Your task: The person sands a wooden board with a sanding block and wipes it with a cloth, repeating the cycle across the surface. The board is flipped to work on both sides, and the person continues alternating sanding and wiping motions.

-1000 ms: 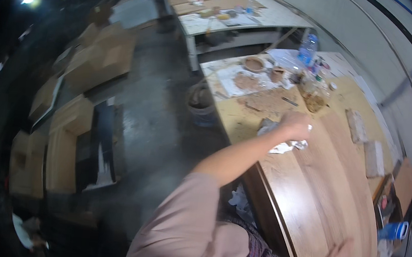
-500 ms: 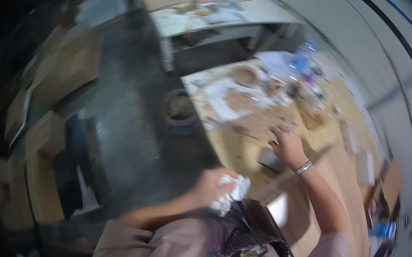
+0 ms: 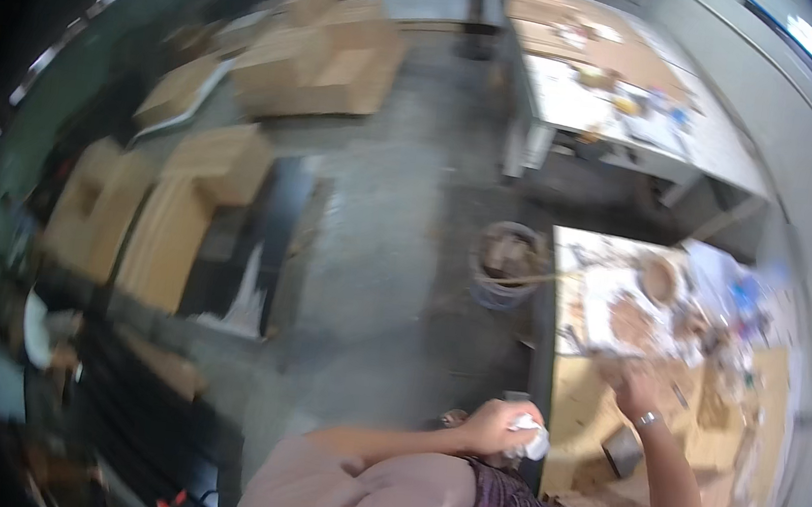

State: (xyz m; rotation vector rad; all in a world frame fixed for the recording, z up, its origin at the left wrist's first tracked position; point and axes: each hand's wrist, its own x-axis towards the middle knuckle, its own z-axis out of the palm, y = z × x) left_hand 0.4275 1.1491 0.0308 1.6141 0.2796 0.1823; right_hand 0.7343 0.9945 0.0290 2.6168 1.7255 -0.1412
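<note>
My left hand (image 3: 501, 425) is closed around a crumpled white cloth or tissue (image 3: 535, 441), held near my waist beside the workbench's left edge. My right hand (image 3: 634, 384), with a silvery band on the wrist, reaches out over the workbench (image 3: 579, 395). Its fingers are smeared by motion, so what they touch cannot be made out. Just beyond them a white sheet (image 3: 600, 323) carries a patch of brown powdery or pasty stuff (image 3: 633, 320). A brown round bowl (image 3: 660, 279) stands behind that. A flat dark grey block (image 3: 621, 451) lies nearer, beside my right forearm.
A bucket (image 3: 506, 269) holding brownish matter, with a stick across it, stands left of the workbench. Farther back is a white table (image 3: 561, 97) with boards. Wooden box-like pieces (image 3: 322, 62) rest on the left. A wall (image 3: 766, 123) runs along the right.
My view has swung left, so the bench now appears farther right. My right hand has moved toward the white sheet, away from the grey block. The white cloth remains in my left hand.
</note>
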